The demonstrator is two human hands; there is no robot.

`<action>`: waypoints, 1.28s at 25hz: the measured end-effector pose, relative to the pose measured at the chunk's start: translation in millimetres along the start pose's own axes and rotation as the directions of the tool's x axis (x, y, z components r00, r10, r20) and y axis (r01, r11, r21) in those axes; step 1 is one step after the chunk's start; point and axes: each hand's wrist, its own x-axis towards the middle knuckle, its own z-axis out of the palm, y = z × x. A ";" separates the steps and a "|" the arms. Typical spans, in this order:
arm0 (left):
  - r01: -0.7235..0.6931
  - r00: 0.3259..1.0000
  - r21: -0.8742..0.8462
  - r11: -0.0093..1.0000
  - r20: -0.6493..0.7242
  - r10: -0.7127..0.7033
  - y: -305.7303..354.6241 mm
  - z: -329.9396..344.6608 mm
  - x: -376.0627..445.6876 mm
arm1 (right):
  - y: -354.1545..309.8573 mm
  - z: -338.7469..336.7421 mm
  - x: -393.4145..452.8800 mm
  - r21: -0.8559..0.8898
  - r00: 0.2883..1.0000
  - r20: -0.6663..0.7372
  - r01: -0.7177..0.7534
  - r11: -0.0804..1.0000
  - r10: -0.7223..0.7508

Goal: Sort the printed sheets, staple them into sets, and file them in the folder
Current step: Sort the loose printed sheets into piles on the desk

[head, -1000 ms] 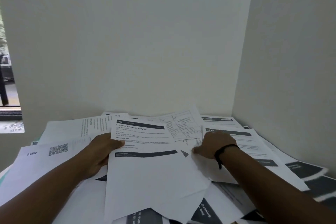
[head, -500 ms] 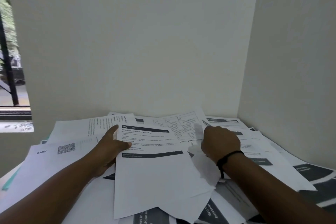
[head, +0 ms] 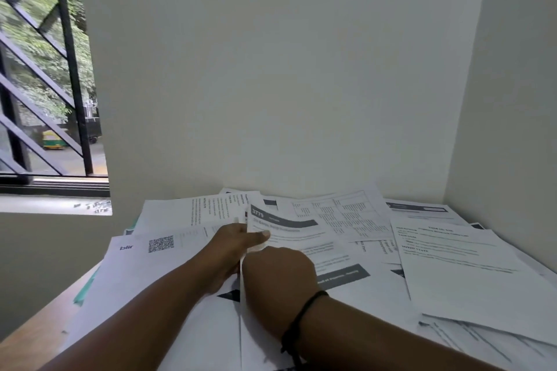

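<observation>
Loose printed sheets (head: 331, 250) are spread in overlapping layers across the tabletop (head: 33, 328). One sheet's left edge is pinched by the left hand (head: 238, 242); the right hand (head: 278, 275) rests on it, grip unclear. Thin, limp, slippery paper is judged best held by an edge.

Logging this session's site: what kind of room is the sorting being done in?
Probably a plain office or study corner. A wooden desk is pushed into the meeting of two bare white walls, beside a barred window overlooking a street, and the desktop is buried under loose printed sheets.
</observation>
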 end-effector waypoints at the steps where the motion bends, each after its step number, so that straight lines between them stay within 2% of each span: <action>1: -0.024 0.999 0.061 0.998 -0.022 0.026 -0.7 1.0 -0.2 | -1.1 -2.9 1.5 0.067 1.000 -0.008 0.024 0.997 -0.023; 3: -0.046 0.993 0.161 0.986 -0.100 0.063 0.7 1.8 -0.4 | 14.0 -15.2 10.0 0.200 0.984 0.110 0.119 0.972 -0.143; 5: -0.036 0.994 0.120 0.992 -0.097 0.048 1.3 -0.2 1.8 | 47.5 -31.3 23.4 0.325 0.961 0.255 0.021 0.945 -0.109; 6: -0.028 0.996 0.053 0.998 -0.078 0.032 1.0 -2.5 3.0 | 70.4 -39.3 31.4 0.313 0.972 0.234 -0.047 0.948 -0.029; 8: -0.035 0.996 -0.069 0.997 -0.081 0.029 -0.1 -5.1 6.0 | 127.9 -39.3 42.4 0.164 0.970 0.147 -0.216 0.963 0.192; 9: -0.045 0.995 -0.098 0.994 -0.089 0.037 -1.4 -5.7 7.9 | 155.4 -36.4 40.7 0.054 0.947 0.139 -0.299 0.953 0.290; 11: -0.069 0.994 -0.120 0.990 -0.091 0.058 -3.3 -4.3 9.5 | 200.7 -24.2 28.0 -0.102 0.870 0.228 -0.426 0.899 0.438; 13: -0.081 0.994 -0.100 0.992 -0.080 0.073 -3.5 -1.5 8.9 | 220.2 -13.3 12.5 -0.136 0.770 0.368 -0.509 0.850 0.520; 14: -0.078 0.994 -0.078 0.994 -0.080 0.072 -4.0 -1.2 8.8 | 223.7 -7.5 7.8 -0.111 0.746 0.399 -0.538 0.836 0.533; 16: -0.041 0.994 -0.044 0.998 -0.099 0.036 -4.6 -0.8 10.5 | 224.6 -0.7 5.6 -0.076 0.752 0.372 -0.560 0.825 0.544; 20: 0.042 0.993 0.012 0.999 -0.114 -0.040 -5.8 2.2 8.1 | 217.5 2.7 2.2 -0.096 0.814 0.212 -0.533 0.841 0.541; 23: 0.038 0.992 0.012 0.999 -0.123 -0.036 -3.0 4.5 3.3 | 206.2 -12.6 1.2 -0.128 0.856 0.025 -0.510 0.851 0.517; 25: 0.031 0.991 0.004 1.000 -0.127 -0.030 0.6 6.2 0.6 | 181.8 -33.3 5.0 -0.143 0.886 -0.046 -0.463 0.875 0.461; 29: 0.015 0.992 0.002 1.000 -0.124 -0.015 2.9 3.5 0.6 | 94.4 -55.0 6.9 -0.081 0.978 -0.032 -0.209 0.975 0.207; 32: -0.024 0.991 -0.056 0.998 -0.133 0.016 5.4 5.0 -2.4 | 36.7 -32.7 18.3 -0.016 0.992 0.100 -0.079 0.997 0.081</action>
